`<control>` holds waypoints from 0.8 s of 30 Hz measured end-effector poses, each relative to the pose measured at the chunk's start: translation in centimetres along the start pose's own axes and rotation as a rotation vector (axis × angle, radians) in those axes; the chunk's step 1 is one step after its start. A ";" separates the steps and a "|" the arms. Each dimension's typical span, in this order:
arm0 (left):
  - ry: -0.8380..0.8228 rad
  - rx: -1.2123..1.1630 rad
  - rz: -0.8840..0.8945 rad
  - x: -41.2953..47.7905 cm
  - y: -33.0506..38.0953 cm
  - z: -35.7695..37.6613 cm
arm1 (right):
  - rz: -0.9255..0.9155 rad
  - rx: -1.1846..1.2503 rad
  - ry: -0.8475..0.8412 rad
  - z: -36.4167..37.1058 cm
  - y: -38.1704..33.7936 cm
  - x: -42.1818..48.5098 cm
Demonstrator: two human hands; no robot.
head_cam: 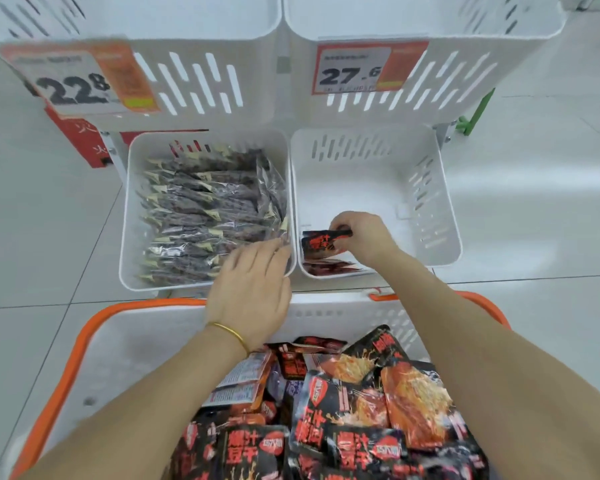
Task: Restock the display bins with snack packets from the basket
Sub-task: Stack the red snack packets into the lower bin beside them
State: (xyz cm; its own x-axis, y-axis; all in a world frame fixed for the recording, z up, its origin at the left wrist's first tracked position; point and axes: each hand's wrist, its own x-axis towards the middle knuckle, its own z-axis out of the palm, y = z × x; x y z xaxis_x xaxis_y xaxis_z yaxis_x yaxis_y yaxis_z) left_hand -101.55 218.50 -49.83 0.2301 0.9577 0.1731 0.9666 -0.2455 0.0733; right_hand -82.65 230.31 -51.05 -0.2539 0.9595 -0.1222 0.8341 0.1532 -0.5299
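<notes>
My right hand (362, 239) pinches a black-and-red snack packet (317, 244) upright inside the lower right white bin (440, 202), at its near left corner. A few flat packets (329, 266) lie beneath it on the bin floor. My left hand (252, 289), with a gold bangle at the wrist, hovers with straight fingers over the near rim of the lower left bin (127, 216), fingertips touching the dark clear-wrapped packets (208, 209) that fill it. The white basket with an orange rim (84, 341) sits nearest me, heaped with black-and-red packets (343, 410).
Two upper white bins (201, 26) stand behind, carrying price tags reading 22.8 (77, 81) and 27.6 (354, 69). Grey tiled floor surrounds the rack. A red sign (87, 140) shows at the left behind the rack, a green frame leg (475, 112) at the right.
</notes>
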 end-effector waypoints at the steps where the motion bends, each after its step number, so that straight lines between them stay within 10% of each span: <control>1: 0.001 0.014 0.002 0.0 -0.1 0.1 | -0.009 -0.007 -0.112 0.5 0.2 0.3; 7: -0.049 0.038 -0.025 0.1 0.0 0.1 | 0.143 0.109 -0.459 -0.1 -1.3 0.2; 17: -0.111 0.051 -0.016 0.1 0.0 -0.4 | 0.060 0.584 0.085 -6.6 -2.5 -14.4; 24: -0.105 0.059 -0.102 -0.3 1.8 -2.2 | 0.284 -0.203 -0.213 -2.2 1.8 -21.3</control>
State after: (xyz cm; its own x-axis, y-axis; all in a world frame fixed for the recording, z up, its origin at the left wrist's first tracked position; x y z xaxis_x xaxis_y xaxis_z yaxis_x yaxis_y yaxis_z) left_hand -100.15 217.47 -47.55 0.1375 0.9885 0.0636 0.9899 -0.1394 0.0268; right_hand -74.71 210.64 -47.54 -0.0780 0.9031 -0.4222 0.9600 -0.0462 -0.2760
